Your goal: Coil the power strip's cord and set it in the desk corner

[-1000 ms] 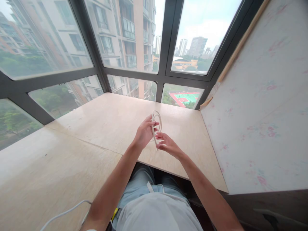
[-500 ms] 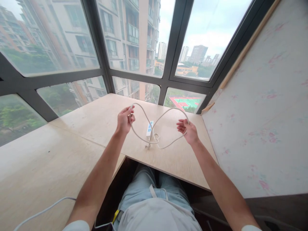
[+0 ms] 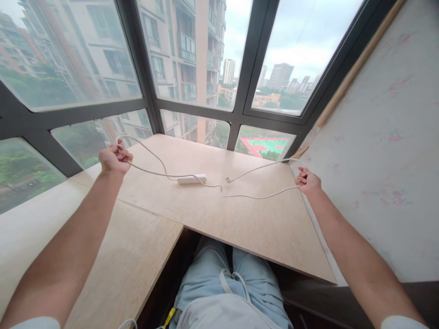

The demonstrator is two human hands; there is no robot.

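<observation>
My left hand (image 3: 115,157) is closed around a white power cord (image 3: 164,174) over the left of the wooden board. Far to the right, beside the wall, my right hand (image 3: 307,181) grips the same cord. Between the hands the cord runs in a long, slack, wavy span. A white power strip (image 3: 191,179) lies on its side on the board, joined to the cord at its left end. The cord's plug (image 3: 227,180) rests or hangs just above the surface right of the strip; I cannot tell which.
The pale wooden board (image 3: 260,224) has a cut-out corner where my legs (image 3: 222,269) stand. Dark-framed windows (image 3: 236,123) close off the back. A flowered wall (image 3: 384,160) rises at the right. Another white cable (image 3: 127,324) shows at the bottom edge.
My hands have spread far apart, left hand leftward, right hand rightward, drawing out the crossed loops of cord. The power strip has turned sideways and shifted left. The plug has moved to its right.
</observation>
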